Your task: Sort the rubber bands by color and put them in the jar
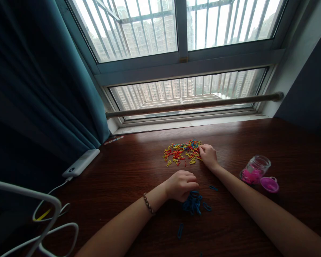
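Observation:
My left hand (181, 185) is held over the upper left edge of a pile of small blue loop-shaped clips (193, 203), its fingers curled and their tips partly hidden. Anything between them is too small to make out. Farther off, my right hand (208, 156) reaches the right edge of a spread of mixed clips (179, 151) in yellow, red and blue. Its fingertips are pinched together among these clips, and I cannot see what they grip. Single blue clips lie around the blue pile, one (213, 187) to its upper right and one (180, 231) nearer me.
Right of my right forearm, a glass jar (256, 167) with pink pieces lies tilted beside a pink lid-like cup (269, 184). A white power strip or charger box (81, 163) with a white cable (53, 200) is at left, by the blue curtain (91, 107). A window backs the brown table (139, 157).

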### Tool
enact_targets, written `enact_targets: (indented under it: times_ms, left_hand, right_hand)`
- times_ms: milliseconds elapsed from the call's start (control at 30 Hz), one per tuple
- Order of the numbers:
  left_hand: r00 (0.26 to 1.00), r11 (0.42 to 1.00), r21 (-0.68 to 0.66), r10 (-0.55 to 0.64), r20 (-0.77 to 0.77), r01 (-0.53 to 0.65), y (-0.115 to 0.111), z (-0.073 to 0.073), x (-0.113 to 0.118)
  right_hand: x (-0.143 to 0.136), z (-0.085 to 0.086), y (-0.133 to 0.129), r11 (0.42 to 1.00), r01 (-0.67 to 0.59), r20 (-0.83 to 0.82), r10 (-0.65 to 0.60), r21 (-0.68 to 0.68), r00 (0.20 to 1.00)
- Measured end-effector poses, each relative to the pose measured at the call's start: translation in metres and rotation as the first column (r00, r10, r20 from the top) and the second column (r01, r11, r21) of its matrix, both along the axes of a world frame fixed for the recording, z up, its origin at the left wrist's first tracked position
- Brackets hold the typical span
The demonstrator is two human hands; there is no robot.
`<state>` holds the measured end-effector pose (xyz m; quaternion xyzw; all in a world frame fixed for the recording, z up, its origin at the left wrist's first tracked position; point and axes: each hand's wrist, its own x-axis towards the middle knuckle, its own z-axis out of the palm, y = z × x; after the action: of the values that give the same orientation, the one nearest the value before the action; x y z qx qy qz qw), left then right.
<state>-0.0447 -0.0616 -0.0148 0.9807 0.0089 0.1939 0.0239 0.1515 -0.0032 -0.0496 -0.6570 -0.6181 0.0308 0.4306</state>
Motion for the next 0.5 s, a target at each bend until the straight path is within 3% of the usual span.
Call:
enact_targets:
  times_ms: [167,333,433,500]
  left_hand:
    - [0.994,0.995,-0.029,0.099,0.046,-0.098,0.003,-0.003,-0.004]
    - [0.953,0.961,-0.039,0.276,0.122,-0.273,0.013,0.0,-0.012]
    - [0.888,0.905,-0.047,0.425,0.175,-0.424,0.032,0.004,-0.024]
    - [0.788,0.816,-0.075,0.574,0.223,-0.573,0.049,0.005,-0.034]
  right_hand:
    - [0.0,-0.004,0.002,0.999,-0.029,0.053,0.03,-0.014,0.998]
    - [0.001,-0.004,0.002,1.0,-0.007,0.016,0.007,-0.003,1.0]
    - [0.0,0.0,0.0,0.999,0.014,-0.066,-0.012,0.029,0.998]
    - [-0.001,0.004,-0.003,0.998,0.013,-0.145,-0.003,0.067,0.989]
